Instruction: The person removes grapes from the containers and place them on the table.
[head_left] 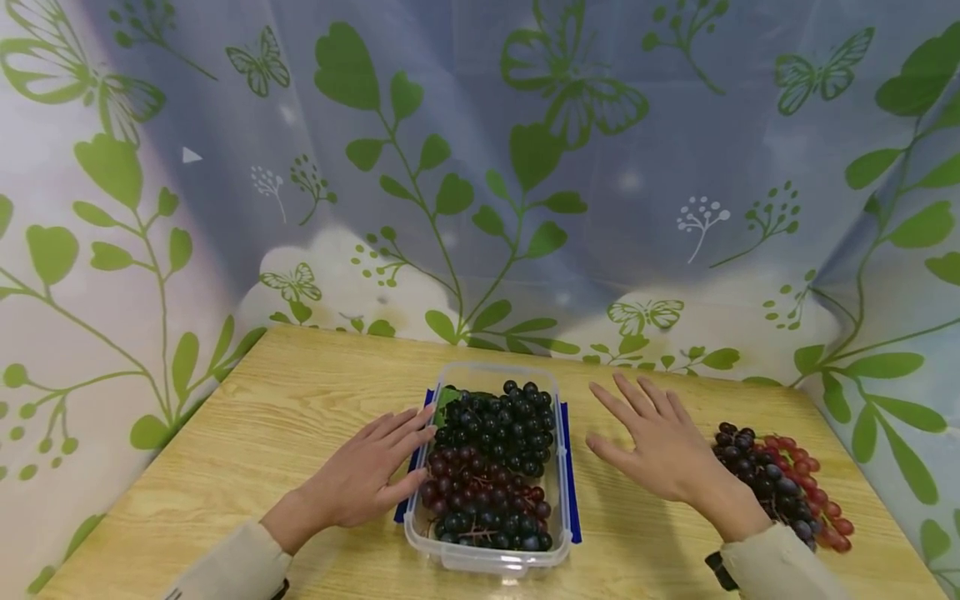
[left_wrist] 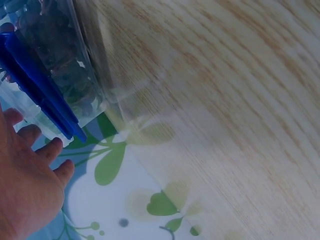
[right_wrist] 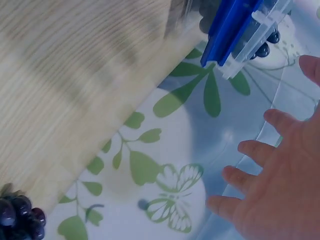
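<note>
A clear plastic food container (head_left: 487, 560) with blue side flaps stands on the wooden table, filled with dark grapes (head_left: 498, 421) at the far end, reddish grapes (head_left: 468, 479) in the middle and more dark ones at the near end. My left hand (head_left: 367, 475) lies along its left side, fingers extended, fingertips right at the rim. My right hand (head_left: 656, 437) hovers to the right of the container with fingers spread and nothing in it. In the left wrist view a blue flap (left_wrist: 40, 87) hangs beside the left fingers.
Right of my right hand, a bunch of black grapes (head_left: 776, 483) and a bunch of red grapes (head_left: 825, 504) lie on the table (head_left: 255, 425), partly behind the wrist. A curtain (head_left: 465, 167) printed with green leaves and butterflies encloses the back and sides.
</note>
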